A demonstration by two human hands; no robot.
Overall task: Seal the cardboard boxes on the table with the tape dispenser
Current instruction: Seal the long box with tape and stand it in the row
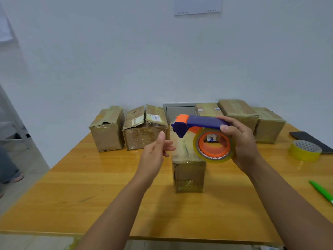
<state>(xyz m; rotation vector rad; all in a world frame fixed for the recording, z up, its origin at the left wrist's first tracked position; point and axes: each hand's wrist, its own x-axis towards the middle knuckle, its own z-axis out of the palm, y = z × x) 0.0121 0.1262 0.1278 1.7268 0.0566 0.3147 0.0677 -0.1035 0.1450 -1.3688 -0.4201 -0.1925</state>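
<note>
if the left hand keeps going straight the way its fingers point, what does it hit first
Probably the tape dispenser. The left hand is open, fingers aimed right toward the dispenser's blue nose, which the right hand holds above the near cardboard box. Depth is unclear; it could pass just short of it.

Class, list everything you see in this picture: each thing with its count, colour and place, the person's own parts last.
tape dispenser: one, blue and orange, clear roll, held above the near box
near box: one, brown, table centre
back boxes: about five, brown, along the wall
tape roll: one, yellow, table's right
phone: one, dark, behind the roll
pen: one, green, right edge
table: one, orange wood
left hand: open, beside the dispenser
right hand: grips the dispenser
</note>
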